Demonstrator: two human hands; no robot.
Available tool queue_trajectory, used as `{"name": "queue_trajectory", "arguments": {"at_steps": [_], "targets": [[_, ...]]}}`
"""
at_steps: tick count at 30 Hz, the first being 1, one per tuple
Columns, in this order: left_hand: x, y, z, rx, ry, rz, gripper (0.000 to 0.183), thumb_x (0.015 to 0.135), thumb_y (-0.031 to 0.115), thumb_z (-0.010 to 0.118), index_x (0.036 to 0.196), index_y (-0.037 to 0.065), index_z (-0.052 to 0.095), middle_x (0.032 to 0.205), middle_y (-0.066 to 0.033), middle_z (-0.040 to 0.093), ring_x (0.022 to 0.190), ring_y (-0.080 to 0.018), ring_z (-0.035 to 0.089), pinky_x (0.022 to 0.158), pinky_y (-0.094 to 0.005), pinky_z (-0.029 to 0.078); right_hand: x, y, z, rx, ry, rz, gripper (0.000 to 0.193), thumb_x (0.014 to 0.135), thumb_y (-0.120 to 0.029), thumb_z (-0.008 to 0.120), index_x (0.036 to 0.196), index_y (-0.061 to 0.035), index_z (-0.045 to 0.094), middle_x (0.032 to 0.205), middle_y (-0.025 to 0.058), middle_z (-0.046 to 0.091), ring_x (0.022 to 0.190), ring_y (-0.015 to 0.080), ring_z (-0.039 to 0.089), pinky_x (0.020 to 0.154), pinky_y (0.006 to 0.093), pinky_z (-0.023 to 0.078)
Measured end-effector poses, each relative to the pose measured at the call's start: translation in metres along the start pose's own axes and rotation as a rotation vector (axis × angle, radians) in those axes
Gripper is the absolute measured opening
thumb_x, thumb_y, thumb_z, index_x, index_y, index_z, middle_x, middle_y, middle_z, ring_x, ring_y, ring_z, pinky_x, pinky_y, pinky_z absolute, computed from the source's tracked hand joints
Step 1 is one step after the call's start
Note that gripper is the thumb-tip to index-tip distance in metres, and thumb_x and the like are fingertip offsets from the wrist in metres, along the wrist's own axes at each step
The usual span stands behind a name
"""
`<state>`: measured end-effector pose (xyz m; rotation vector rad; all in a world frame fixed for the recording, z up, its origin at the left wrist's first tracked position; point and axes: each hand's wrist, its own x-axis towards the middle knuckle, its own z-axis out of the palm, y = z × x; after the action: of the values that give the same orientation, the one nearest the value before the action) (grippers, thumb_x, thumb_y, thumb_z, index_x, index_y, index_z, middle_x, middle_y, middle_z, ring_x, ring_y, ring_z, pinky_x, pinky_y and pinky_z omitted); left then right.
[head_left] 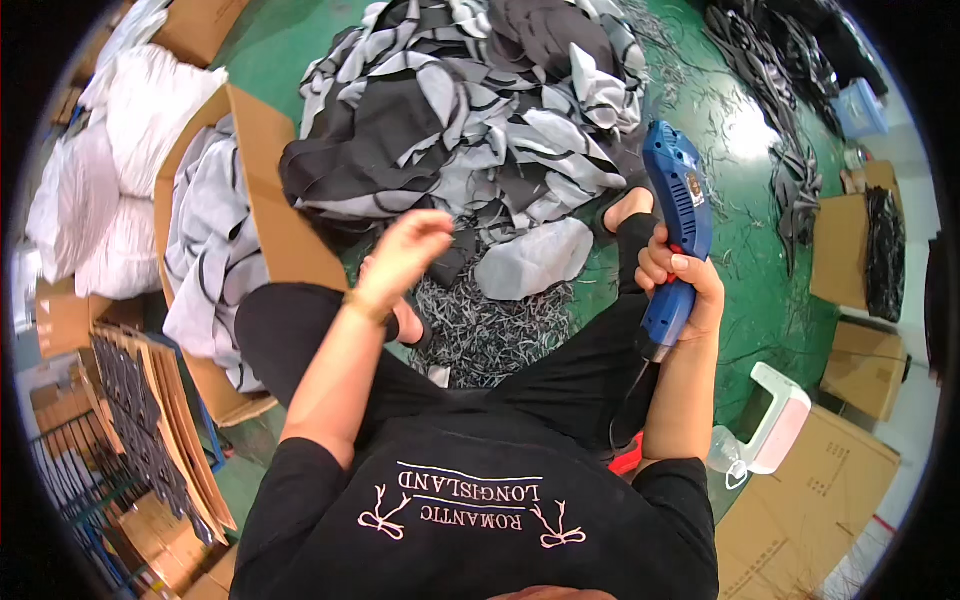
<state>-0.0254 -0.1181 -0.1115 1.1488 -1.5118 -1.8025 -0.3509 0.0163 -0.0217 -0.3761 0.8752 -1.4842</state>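
Note:
My right hand (690,285) is wrapped round the handle of a blue corded power tool (685,195) with vents and a red switch; its working end is hard to make out. My left hand (408,255) hovers over my lap, slightly blurred, its fingers loosely bent and apart from the cloth, with nothing seen in them. Beyond it lies a large heap of grey and black cloth pieces (400,120). A pale grey piece (535,260) rests at the heap's near edge. Thin grey and black fabric shreds (490,330) cover the floor between my legs.
At left, an open cardboard box (285,225) holds grey cloth, with white sacks (150,110) behind it. Black strips (795,190) and loose shreds lie on the green floor at right. A white and pink jug (780,420) stands near flat cardboard (810,500). The tool's cord hangs beside my right thigh.

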Motion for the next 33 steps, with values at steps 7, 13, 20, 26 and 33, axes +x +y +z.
{"name": "queue_trajectory", "arguments": {"at_steps": [7,13,20,26,33], "targets": [[0.092,-0.176,0.063,0.767,-0.178,-0.427,0.062,0.075,0.037,0.073,0.121,-0.001,0.055,0.12,-0.0206,0.059,0.112,-0.0331,0.056,0.096,-0.0382,0.044,0.011,-0.013,0.003,0.077,0.119,0.027,0.046,0.065,-0.02,0.071,0.099,0.0009,0.048,0.067,-0.0009,0.04,0.06,0.0114,0.04,0.054,0.0272,0.036],[0.123,-0.187,0.102,1.054,-0.203,-0.441,0.078,0.07,0.041,0.077,0.131,0.005,0.045,0.128,-0.0207,0.053,0.117,-0.0355,0.052,0.099,-0.0406,0.042,0.005,-0.019,-0.012,0.132,0.147,0.106,0.053,0.058,-0.02,0.075,0.097,0.0077,0.051,0.064,0.005,0.047,0.056,0.0161,0.048,0.056,0.033,0.042],[0.107,-0.221,0.113,0.477,-0.241,-0.694,0.059,0.07,0.028,0.072,0.119,0.001,0.053,0.11,-0.0164,0.063,0.097,-0.0313,0.062,0.084,-0.0399,0.049,0.012,-0.018,-0.007,0.153,0.119,0.104,0.048,0.062,-0.017,0.073,0.097,0.0089,0.052,0.065,0.0056,0.048,0.057,0.0161,0.048,0.056,0.033,0.042],[0.087,-0.116,0.12,-0.226,-0.16,-0.628,0.039,0.077,0.011,0.06,0.114,-0.001,0.056,0.098,-0.0095,0.065,0.082,-0.0179,0.062,0.076,-0.0326,0.05,0.012,-0.008,0.001,-0.094,0.225,0.043,0.047,0.067,-0.02,0.071,0.101,0.0072,0.053,0.072,0.0069,0.057,0.064,0.0169,0.055,0.062,0.0302,0.045],[0.017,-0.003,0.106,-0.299,-0.017,-0.025,0.049,0.085,0.001,0.045,0.133,0.001,0.037,0.12,-0.0084,0.054,0.106,-0.0163,0.054,0.092,-0.0308,0.043,0.02,0.033,0.016,-0.315,0.148,-0.007,0.041,0.075,-0.018,0.074,0.107,0.0025,0.058,0.094,0.0104,0.065,0.085,0.0177,0.061,0.082,0.029,0.046]]}}
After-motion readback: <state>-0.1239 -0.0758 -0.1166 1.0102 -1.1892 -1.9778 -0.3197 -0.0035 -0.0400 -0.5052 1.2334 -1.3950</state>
